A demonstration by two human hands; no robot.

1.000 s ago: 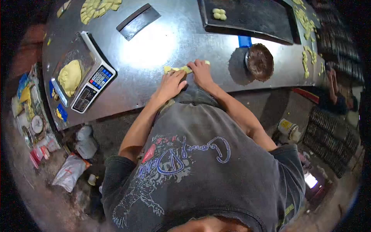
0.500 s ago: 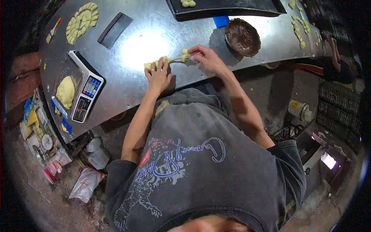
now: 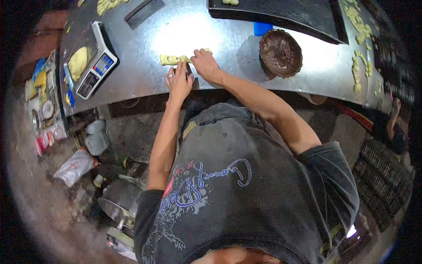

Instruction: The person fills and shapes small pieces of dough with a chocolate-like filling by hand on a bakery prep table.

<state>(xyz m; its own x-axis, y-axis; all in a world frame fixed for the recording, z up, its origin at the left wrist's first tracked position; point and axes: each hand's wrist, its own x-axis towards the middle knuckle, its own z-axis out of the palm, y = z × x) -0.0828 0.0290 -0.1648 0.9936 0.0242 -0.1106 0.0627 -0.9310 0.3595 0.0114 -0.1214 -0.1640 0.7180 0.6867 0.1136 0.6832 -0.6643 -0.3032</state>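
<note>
A pale yellow strip of dough [image 3: 169, 59] lies crosswise on the metal table in front of me. My left hand [image 3: 179, 84] has its fingers stretched out, their tips touching the near edge of the strip; a ring shows on one finger. Close beside it, my right hand [image 3: 205, 65] bends its fingers down over the right part of the dough and covers it. A small end of dough shows past those fingers. Under the left palm is a dark patch that I cannot make out.
Left stands a digital scale [image 3: 97, 66] with a dough lump [image 3: 78, 64]. A dark-coated bowl [image 3: 280, 53] sits at the right, near a blue piece [image 3: 263, 28] and a large black tray [image 3: 281, 22]. Shaped dough pieces [image 3: 357, 70] lie far right, where another person's arm [image 3: 392, 119] shows.
My right hand has moved left from the stretched end of the dough to beside my left hand. The thin stretched part no longer shows. My view has shifted, so the table sits higher.
</note>
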